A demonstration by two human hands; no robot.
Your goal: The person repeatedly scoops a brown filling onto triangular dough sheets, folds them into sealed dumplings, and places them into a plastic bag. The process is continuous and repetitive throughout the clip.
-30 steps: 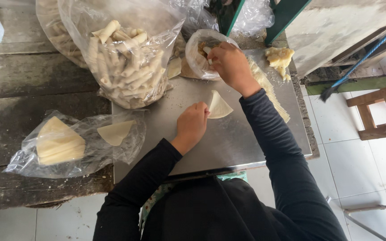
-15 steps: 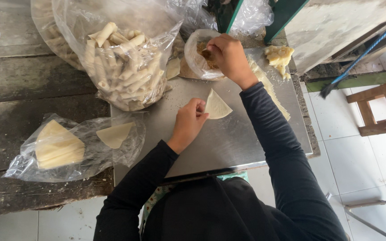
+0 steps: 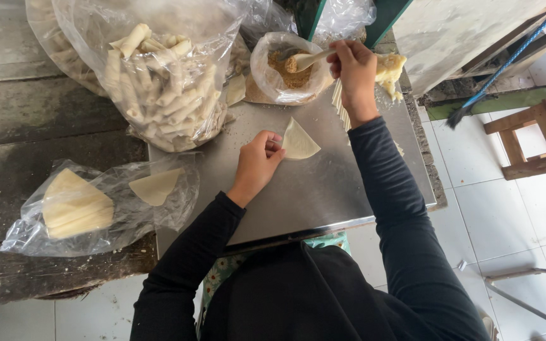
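Keep left hand (image 3: 257, 161) fingers pressed on wrapper (image 3: 299, 141); right hand (image 3: 353, 66) fingers pinching loaded spoon (image 3: 304, 60), carry level from far filling bag (image 3: 285, 76).

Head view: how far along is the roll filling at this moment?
Done: a big bag of finished rolls sits on the table. In hand: the left hand pins one wrapper on the metal sheet, while the right hand lifts a loaded spoon from the filling bag. Left: this wrapper is unfilled and unrolled, and a stack of wrappers waits in another bag.
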